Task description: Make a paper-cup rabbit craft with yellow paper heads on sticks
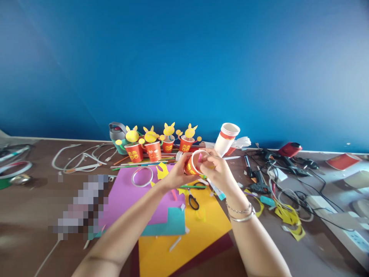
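Observation:
My left hand (176, 173) and my right hand (215, 166) together hold a red paper cup (192, 163) on its side above the table, its white mouth turned towards my right hand. My left fingers wrap round the cup's base. My right fingers pinch at the rim, where a small pink strip (200, 156) sticks up. Silver bracelets (241, 214) circle my right wrist. Below the hands lie purple (127, 192), teal (173, 223) and yellow (201, 234) paper sheets and black-handled scissors (193, 201).
Several red cups with yellow cut-out heads (152, 144) stand in a row by the blue wall. A stack of paper cups (226, 139) leans to their right. A glue gun (259, 181), cables and a power strip (334, 215) crowd the right side. White cables (83, 157) lie at left.

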The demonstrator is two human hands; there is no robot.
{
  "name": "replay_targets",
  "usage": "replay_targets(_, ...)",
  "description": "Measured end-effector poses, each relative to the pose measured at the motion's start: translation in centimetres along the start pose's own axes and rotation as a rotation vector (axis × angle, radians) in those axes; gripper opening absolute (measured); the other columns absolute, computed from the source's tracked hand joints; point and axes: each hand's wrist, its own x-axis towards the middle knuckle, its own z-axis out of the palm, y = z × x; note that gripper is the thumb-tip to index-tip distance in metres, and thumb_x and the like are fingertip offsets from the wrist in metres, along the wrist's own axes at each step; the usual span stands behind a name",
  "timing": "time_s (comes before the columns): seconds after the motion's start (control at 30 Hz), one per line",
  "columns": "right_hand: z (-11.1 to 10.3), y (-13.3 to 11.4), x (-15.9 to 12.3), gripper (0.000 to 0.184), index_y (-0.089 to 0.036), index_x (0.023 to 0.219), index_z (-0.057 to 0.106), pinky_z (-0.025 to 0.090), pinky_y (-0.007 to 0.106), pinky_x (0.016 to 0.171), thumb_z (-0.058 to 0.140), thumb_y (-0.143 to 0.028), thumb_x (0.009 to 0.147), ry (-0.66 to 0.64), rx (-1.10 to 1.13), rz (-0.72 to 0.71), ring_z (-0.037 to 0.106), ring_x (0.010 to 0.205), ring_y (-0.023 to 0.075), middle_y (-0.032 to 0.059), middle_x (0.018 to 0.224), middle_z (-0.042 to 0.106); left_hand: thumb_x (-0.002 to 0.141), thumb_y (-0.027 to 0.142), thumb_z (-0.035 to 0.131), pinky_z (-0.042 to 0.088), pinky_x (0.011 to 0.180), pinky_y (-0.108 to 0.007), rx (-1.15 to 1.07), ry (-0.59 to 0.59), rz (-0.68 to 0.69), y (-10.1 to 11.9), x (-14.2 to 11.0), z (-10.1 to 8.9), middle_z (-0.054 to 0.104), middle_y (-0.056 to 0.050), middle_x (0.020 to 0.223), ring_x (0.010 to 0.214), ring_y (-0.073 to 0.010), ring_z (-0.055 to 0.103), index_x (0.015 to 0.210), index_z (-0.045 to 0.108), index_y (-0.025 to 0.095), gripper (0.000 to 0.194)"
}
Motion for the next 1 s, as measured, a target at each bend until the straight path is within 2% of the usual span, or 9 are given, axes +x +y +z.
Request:
replay_targets(0.2, -0.31, 0.02, -0.24, 0.007, -0.021, 0.063, 0.067, 0.044, 0.042, 0.089, 0.065, -0.024, 0.07, -0.08, -0.185, 0.114, 0.056, 0.1, 0.026, 0.0059, 0.101, 0.064, 0.073, 0.031, 0.073, 0.049, 0.087, -0.037, 0.173, -0.017, 0.102, 0.16, 0.02, -0.58, 0.055, -0.011, 0.116, 0.104, -0.0238, 0.057, 0.121, 0.044, 0.02, 0.057)
replay_targets(0.4, -0.37, -0.1, -0.33, 0.008, -0.022, 0.07, 0.069, 0.041, 0.043, 0.095, 0.062, -0.019, 0.067, -0.101, -0.239, 0.124, 0.054, 0.108, 0.0274, 0.0054, 0.109, 0.064, 0.074, 0.028, 0.072, 0.046, 0.095, -0.041, 0.32, -0.051, 0.158, -0.01, -0.19, -0.33, 0.055, -0.014, 0.125, 0.114, -0.0277, 0.056, 0.126, 0.042, 0.02, 0.061)
replay_targets(0.53, -0.4, -0.33, -0.45, 0.008, -0.021, 0.064, 0.065, 0.04, 0.045, 0.096, 0.06, -0.016, 0.064, -0.07, -0.304, 0.103, 0.052, 0.11, 0.0285, 0.0061, 0.113, 0.063, 0.076, 0.032, 0.071, 0.047, 0.094, -0.041, 0.386, -0.064, 0.181, -0.13, -0.21, -0.35, 0.057, -0.014, 0.123, 0.112, -0.028, 0.057, 0.125, 0.043, 0.019, 0.058)
replay_targets(0.7, -0.53, -0.2, -0.48, 0.006, -0.02, 0.061, 0.06, 0.042, 0.047, 0.092, 0.06, -0.017, 0.066, 0.065, -0.404, 0.024, 0.054, 0.108, 0.03, 0.0089, 0.114, 0.062, 0.077, 0.033, 0.07, 0.048, 0.094, -0.041, 0.431, -0.085, 0.169, -0.07, -0.15, -0.65, 0.058, -0.013, 0.121, 0.111, -0.027, 0.057, 0.125, 0.045, 0.02, 0.055)
replay_targets(0.77, -0.48, -0.07, -0.47, 0.007, -0.02, 0.06, 0.06, 0.042, 0.047, 0.092, 0.06, -0.016, 0.065, 0.059, -0.423, -0.017, 0.054, 0.108, 0.0305, 0.0095, 0.115, 0.062, 0.076, 0.032, 0.07, 0.047, 0.095, -0.042, 0.45, -0.107, 0.144, -0.16, -0.19, -0.62, 0.057, -0.014, 0.123, 0.113, -0.0277, 0.057, 0.125, 0.045, 0.02, 0.056)
replay_targets(0.83, -0.27, 0.0, -0.46, 0.008, -0.02, 0.061, 0.061, 0.042, 0.046, 0.091, 0.059, -0.015, 0.067, 0.065, -0.417, -0.04, 0.055, 0.107, 0.03, 0.0095, 0.114, 0.062, 0.075, 0.033, 0.071, 0.046, 0.097, -0.043, 0.456, -0.113, 0.12, -0.29, -0.24, -0.56, 0.057, -0.015, 0.124, 0.115, -0.0288, 0.056, 0.127, 0.044, 0.019, 0.06)
replay_targets(0.93, 0.17, 0.0, -0.4, 0.011, -0.02, 0.068, 0.065, 0.042, 0.046, 0.092, 0.056, -0.014, 0.07, 0.166, -0.388, -0.052, 0.055, 0.108, 0.029, 0.0095, 0.112, 0.063, 0.073, 0.033, 0.072, 0.046, 0.098, -0.043, 0.423, -0.089, 0.088, -0.32, -0.26, -0.62, 0.057, -0.015, 0.124, 0.115, -0.0293, 0.056, 0.13, 0.043, 0.019, 0.065)
replay_targets(1.0, 0.27, 0.04, -0.3, 0.01, -0.02, 0.07, 0.066, 0.041, 0.045, 0.094, 0.058, -0.015, 0.071, 0.167, -0.322, -0.041, 0.055, 0.109, 0.029, 0.0096, 0.112, 0.063, 0.072, 0.032, 0.073, 0.046, 0.097, -0.043, 0.373, -0.076, 0.077, -0.13, -0.22, -0.83, 0.058, -0.014, 0.124, 0.113, -0.029, 0.057, 0.13, 0.043, 0.019, 0.067)
